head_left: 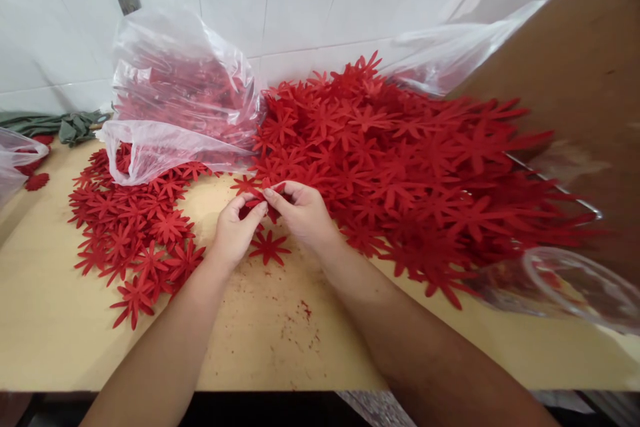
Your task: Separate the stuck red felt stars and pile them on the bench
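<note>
Two-handed grip [303, 210] on slender red petals [256, 201]

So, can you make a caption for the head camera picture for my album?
Left hand and right hand pinch a red piece between piles of red flower shapes on a tan table.

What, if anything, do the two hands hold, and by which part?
The left hand and right hand together pinch at least one red petalled piece, seemingly by its petals; they hide the exact spot.

held red piece [254, 202]: was partly hidden by fingers [257, 211]. leftmost bag [11, 153], clear container [531, 272]: were cut off at the edges.
</note>
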`<state>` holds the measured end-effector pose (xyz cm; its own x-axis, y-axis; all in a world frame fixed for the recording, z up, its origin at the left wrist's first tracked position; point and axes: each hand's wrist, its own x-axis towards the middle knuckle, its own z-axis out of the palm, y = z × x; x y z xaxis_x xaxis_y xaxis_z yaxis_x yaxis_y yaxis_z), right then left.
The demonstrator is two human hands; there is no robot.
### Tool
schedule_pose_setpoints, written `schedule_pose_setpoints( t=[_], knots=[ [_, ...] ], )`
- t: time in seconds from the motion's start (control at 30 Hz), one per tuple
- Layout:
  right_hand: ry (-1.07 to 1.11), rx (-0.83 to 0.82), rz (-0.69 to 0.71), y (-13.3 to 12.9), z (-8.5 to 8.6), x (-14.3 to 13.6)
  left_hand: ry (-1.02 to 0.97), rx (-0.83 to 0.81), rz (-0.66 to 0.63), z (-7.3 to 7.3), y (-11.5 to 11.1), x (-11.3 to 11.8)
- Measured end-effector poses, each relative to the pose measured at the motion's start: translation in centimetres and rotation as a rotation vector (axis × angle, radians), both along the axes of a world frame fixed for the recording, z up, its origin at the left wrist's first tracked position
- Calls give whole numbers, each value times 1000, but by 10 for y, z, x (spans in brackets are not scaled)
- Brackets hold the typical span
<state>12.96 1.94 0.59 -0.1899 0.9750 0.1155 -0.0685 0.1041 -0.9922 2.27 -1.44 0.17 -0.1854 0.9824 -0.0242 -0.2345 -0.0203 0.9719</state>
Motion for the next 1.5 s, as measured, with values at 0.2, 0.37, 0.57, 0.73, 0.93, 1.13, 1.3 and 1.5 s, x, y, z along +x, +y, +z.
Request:
schedule_pose_setpoints(
  t=[0.2,0.37,0.57,0.73,0.93,1.13,1.3,1.5],
  knots=[
    [-118,90,-66,-3,6,3,28,28,-58,0,-3,4],
    [-95,93,-7,-2,4,0,23,51,15,-1,-2,4],
    [-20,18,66,1,-1,0,-9,2,111,-1,2,-3],
    [-236,95,-51,-2,3,4,29,55,66,2,0,-1],
    [-312,174,-27,-3,4,3,37,51,23,0,-1,-1],
    [-41,-18,220,1,-1,1,13,18,109,-2,3,-6],
    [-85,37,157,-1,2,4,13,33,88,1,3,-6],
    [-120,112,213,-2,6,6,-161,20,-33,7,-2,-4]
  ],
)
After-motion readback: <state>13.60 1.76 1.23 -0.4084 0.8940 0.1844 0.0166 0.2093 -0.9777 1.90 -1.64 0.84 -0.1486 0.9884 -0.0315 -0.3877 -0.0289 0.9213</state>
